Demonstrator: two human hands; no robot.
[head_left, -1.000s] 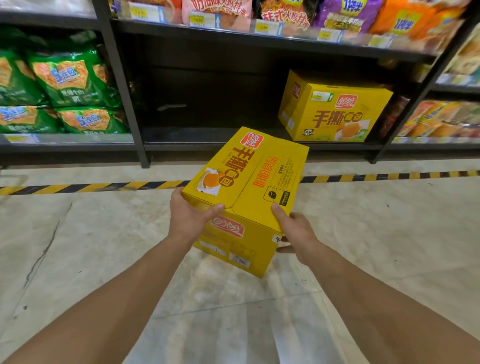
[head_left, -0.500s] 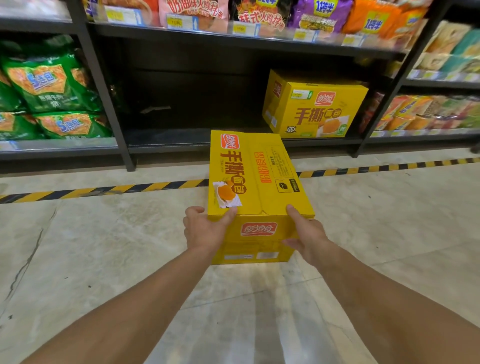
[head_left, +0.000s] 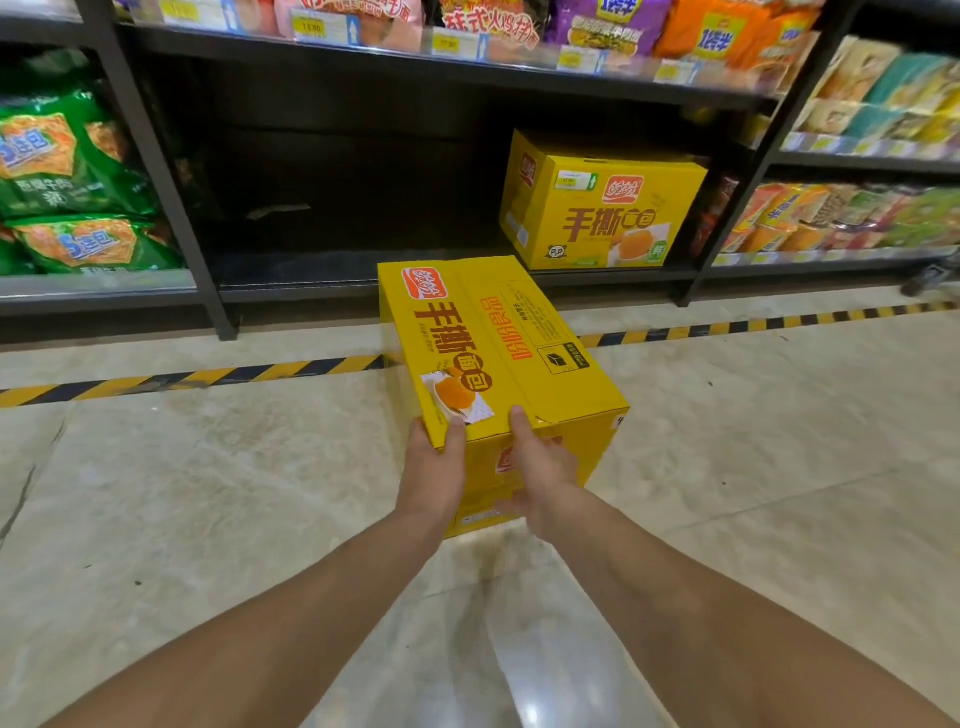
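Box (head_left: 498, 353): yellow carton, off the floor (head_left: 156, 493), carried in both of your hands. Its long axis points away from you toward the bottom shelf (head_left: 337, 283). The printed top face is up and tilts slightly down to the right. The far end crosses the striped tape (head_left: 208, 376) in view and reaches the shelf's front edge; you cannot tell the gap between them.

Left hand (head_left: 434, 467): clamped on the near left corner, thumb on the top face beside the bread picture, palm against the corner. The fingers are hidden under the box.

Right hand (head_left: 543, 467): clamped on the near end, thumb over the top edge about mid-width, palm flat on the end face, fingers curling toward the lower edge. Your two hands sit close together, both on the near end, and the right part of that end is bare.

Second box (head_left: 597, 208): same print, upright on the bottom shelf, at the right of the bay, well apart from the held one. The rest of that bay is dark.

Green bags (head_left: 67, 166) are stacked in the left bay. Snack packs (head_left: 613, 26) line the shelf above, with price tags along its edge. The right bay is blurred.
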